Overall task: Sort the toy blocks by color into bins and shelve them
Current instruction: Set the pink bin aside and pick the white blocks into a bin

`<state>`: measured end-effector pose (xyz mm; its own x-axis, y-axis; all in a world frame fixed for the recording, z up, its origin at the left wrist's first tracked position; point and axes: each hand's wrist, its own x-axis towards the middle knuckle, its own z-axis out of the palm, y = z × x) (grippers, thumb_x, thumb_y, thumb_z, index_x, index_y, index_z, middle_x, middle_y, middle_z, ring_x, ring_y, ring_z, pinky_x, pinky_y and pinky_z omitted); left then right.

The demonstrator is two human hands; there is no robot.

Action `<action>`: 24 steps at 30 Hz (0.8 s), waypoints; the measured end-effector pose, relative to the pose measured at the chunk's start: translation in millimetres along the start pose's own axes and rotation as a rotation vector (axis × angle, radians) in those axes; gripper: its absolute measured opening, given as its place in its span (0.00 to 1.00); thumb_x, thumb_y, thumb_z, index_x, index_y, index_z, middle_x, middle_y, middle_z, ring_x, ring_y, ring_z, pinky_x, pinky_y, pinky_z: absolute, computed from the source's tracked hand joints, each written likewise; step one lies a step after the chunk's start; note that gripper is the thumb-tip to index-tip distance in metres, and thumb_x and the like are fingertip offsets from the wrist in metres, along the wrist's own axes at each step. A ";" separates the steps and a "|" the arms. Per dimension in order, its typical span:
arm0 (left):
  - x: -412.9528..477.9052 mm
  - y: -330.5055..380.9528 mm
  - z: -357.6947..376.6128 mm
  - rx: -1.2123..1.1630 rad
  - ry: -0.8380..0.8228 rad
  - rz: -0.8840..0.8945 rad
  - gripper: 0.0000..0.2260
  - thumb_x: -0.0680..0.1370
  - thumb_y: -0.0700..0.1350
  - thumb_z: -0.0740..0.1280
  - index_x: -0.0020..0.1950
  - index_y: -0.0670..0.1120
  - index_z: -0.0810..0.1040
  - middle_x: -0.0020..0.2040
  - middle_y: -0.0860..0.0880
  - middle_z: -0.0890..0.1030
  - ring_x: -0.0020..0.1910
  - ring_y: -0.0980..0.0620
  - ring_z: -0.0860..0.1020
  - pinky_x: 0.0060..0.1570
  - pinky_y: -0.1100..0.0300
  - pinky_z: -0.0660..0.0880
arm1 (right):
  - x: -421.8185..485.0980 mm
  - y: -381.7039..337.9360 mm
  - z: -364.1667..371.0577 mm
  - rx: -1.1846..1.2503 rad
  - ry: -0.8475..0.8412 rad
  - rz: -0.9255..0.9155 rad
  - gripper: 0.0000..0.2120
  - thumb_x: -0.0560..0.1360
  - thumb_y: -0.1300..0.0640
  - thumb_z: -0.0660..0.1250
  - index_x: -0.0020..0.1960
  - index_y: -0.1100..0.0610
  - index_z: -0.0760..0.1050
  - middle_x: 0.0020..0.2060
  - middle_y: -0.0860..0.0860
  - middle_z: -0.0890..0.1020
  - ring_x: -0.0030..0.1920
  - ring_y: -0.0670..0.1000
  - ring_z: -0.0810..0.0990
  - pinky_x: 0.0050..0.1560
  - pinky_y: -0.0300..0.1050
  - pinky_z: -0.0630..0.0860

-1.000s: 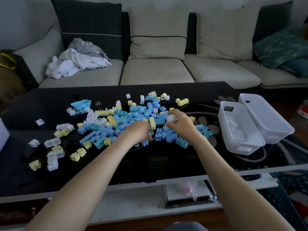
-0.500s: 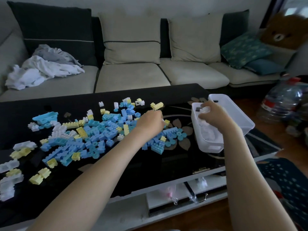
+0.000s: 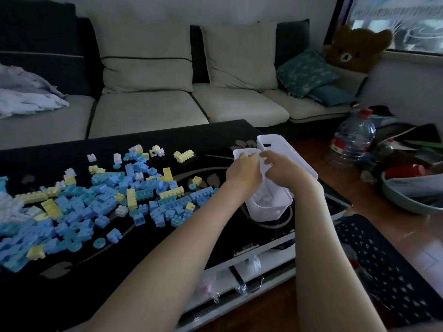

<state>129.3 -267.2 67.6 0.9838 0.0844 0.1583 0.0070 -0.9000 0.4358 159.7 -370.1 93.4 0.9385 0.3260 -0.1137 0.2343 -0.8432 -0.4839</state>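
The left hand (image 3: 243, 170) and right hand (image 3: 280, 172) meet over the near bin (image 3: 271, 208), fingers curled down; whether either holds a block I cannot tell. White blocks (image 3: 262, 198) lie inside. This looks like dropping whites. Next calls for a reach left to the pile (image 3: 107, 200) on the table (image 3: 72, 283).

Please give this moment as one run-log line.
left hand and right hand above near bin | inside: white blocks | blue-yellow pile unsorted

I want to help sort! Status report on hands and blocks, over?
Left grip and right grip over near white bin, fingers curled, contents unclear. Blue and yellow blocks unsorted on table. Nothing blocking.
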 end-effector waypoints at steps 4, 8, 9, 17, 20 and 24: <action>3.7 2.6 11.6 -0.106 -0.084 0.043 0.18 0.79 0.43 0.63 0.68 0.41 0.66 0.64 0.42 0.71 0.57 0.44 0.75 0.54 0.52 0.75 | 1.9 2.0 0.1 -0.047 0.030 0.003 0.27 0.78 0.69 0.56 0.74 0.54 0.60 0.66 0.55 0.72 0.64 0.54 0.72 0.65 0.48 0.71; -2.7 0.6 8.7 -0.274 -0.110 0.033 0.33 0.75 0.47 0.69 0.74 0.42 0.54 0.69 0.43 0.67 0.65 0.45 0.70 0.62 0.50 0.71 | 4.3 -2.1 7.7 -0.076 0.051 -0.022 0.25 0.78 0.67 0.57 0.73 0.57 0.62 0.67 0.56 0.72 0.63 0.56 0.73 0.64 0.49 0.71; -6.2 -2.7 5.0 -0.333 -0.103 0.014 0.35 0.75 0.47 0.69 0.75 0.44 0.52 0.70 0.43 0.66 0.65 0.45 0.69 0.63 0.49 0.71 | 4.5 -5.8 9.9 -0.104 0.051 -0.018 0.24 0.78 0.66 0.58 0.73 0.56 0.61 0.68 0.55 0.70 0.63 0.55 0.73 0.63 0.47 0.70; -48.1 -71.9 -43.0 -0.265 0.077 -0.071 0.36 0.73 0.36 0.64 0.76 0.46 0.49 0.71 0.44 0.63 0.69 0.44 0.64 0.67 0.45 0.65 | 8.4 -78.7 45.5 -0.044 0.142 -0.236 0.24 0.76 0.66 0.60 0.71 0.55 0.65 0.65 0.56 0.71 0.64 0.58 0.70 0.61 0.51 0.71; -71.2 -116.7 -58.5 -0.205 0.129 -0.175 0.30 0.72 0.34 0.62 0.73 0.45 0.59 0.66 0.45 0.69 0.63 0.44 0.70 0.61 0.46 0.71 | 1.2 -123.1 79.5 -0.064 0.061 -0.370 0.22 0.74 0.67 0.59 0.67 0.56 0.68 0.62 0.57 0.73 0.62 0.59 0.72 0.60 0.53 0.72; -111.4 -178.3 -79.9 0.037 0.091 -0.348 0.19 0.75 0.33 0.61 0.65 0.42 0.70 0.61 0.42 0.72 0.61 0.42 0.71 0.57 0.45 0.72 | -16.2 -173.7 138.2 -0.150 -0.133 -0.560 0.17 0.75 0.65 0.60 0.64 0.58 0.68 0.60 0.57 0.74 0.61 0.59 0.72 0.57 0.53 0.72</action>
<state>4.2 -82.0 43.1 0.9013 0.4246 0.0856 0.3466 -0.8255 0.4454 68.7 -169.9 59.4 0.6239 0.7814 0.0113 0.7272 -0.5752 -0.3747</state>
